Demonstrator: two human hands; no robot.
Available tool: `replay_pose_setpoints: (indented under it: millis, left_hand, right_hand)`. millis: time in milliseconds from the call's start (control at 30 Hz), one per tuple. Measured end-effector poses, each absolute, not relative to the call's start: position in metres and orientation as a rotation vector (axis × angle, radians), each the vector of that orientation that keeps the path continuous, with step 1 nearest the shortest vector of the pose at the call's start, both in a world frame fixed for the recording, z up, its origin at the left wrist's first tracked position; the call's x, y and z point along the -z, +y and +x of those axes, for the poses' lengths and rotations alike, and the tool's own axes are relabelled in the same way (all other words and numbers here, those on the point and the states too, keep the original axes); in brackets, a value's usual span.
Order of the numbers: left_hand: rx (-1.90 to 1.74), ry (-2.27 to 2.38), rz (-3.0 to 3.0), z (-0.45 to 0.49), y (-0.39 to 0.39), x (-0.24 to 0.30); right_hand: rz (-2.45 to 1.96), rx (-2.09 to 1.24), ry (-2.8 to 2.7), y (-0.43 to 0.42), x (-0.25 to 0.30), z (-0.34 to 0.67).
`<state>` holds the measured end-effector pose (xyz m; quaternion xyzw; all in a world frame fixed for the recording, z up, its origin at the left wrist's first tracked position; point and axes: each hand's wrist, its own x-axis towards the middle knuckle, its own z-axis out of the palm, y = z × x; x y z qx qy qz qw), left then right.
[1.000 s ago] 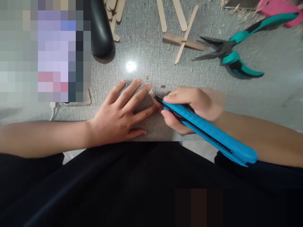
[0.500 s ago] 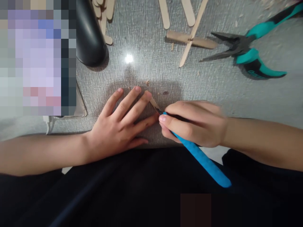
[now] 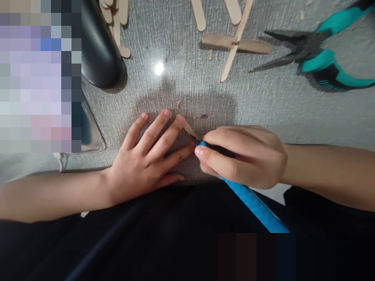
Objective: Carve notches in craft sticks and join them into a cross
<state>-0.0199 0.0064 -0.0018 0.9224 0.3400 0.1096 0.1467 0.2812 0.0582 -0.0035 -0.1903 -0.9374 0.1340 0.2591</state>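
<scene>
My left hand (image 3: pixel 146 150) lies flat on the table with its fingers spread. One of its fingertips presses on the end of a small wooden craft stick (image 3: pixel 190 129), mostly hidden between my two hands. My right hand (image 3: pixel 241 156) is closed around a blue craft knife (image 3: pixel 249 201), held like a pen with the handle slanting down toward my lap. The knife's dark tip (image 3: pixel 193 137) meets the stick just beyond my left fingertips; the exact contact is too small to make out.
Ahead lies a propeller-like cross of two craft sticks (image 3: pixel 252 46), near open teal-handled pliers (image 3: pixel 310 47). Loose sticks (image 3: pixel 197 15) lie at the back, with more beside a black rounded object (image 3: pixel 104 50). Wood shavings (image 3: pixel 179 103) dot the grey table (image 3: pixel 164 35). A blurred-out area covers the upper left.
The view has come slightly closer, so surrounding objects sit a little differently. My right hand and the knife tilt slightly; my left hand keeps its place on the stick.
</scene>
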Motion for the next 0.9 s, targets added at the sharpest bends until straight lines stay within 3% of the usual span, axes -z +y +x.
replay_pose_setpoints:
  millis: [400, 900]
  left_hand:
    - [-0.253, 0.98, 2.648, -0.021, 0.007, 0.0]
    - [-0.439, 1.073, 2.617, -0.017, 0.011, -0.003]
  right_hand:
    - [-0.538, -0.392, -2.528, 0.056, 0.004, 0.282]
    - [-0.677, -0.427, -2.432, 0.042, 0.025, 0.28]
